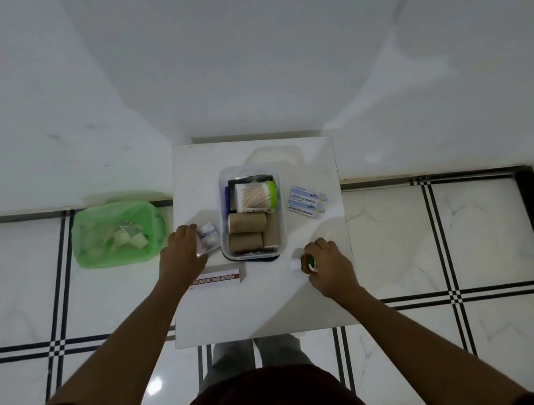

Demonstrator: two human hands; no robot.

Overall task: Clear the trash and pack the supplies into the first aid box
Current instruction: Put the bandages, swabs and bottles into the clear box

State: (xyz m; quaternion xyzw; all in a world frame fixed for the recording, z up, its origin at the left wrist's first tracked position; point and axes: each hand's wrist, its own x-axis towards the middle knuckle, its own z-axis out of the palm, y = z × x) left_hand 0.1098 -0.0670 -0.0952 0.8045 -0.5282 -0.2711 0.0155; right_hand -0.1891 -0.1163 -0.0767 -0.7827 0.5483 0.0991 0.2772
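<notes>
Nearest us on the white tabletop (pixel 271 308) lies the ointment carton (pixel 216 278), flat and unpacked, its brown band and lettering facing up. Level with it, our right hand (pixel 328 267) is curled around a small brown bottle (pixel 307 263) lying on its side, white cap pointing left; the fingers wrap its body, so we have it gripped. Our left hand (pixel 181 250) rests palm down with fingers loosely bent over the edge of a clear gauze packet (pixel 208 237); we cannot tell whether it has actually pinched the packet yet.

Just beyond, the first aid box (pixel 253 254) sits open at the middle of the tabletop, a clear tub already holding tan bandage rolls (pixel 247 231) at the near end and a cotton swab pack (pixel 255 197) behind them. Right of the box, two antiseptic bandage strips (pixel 308 201) lie side by side.

On the floor to the left, the green-lined bin (pixel 116 233) holds some pale scraps, so we judge the trash mostly cleared. Packing looks about half done: bottle, gauze, carton and strips remain outside.
</notes>
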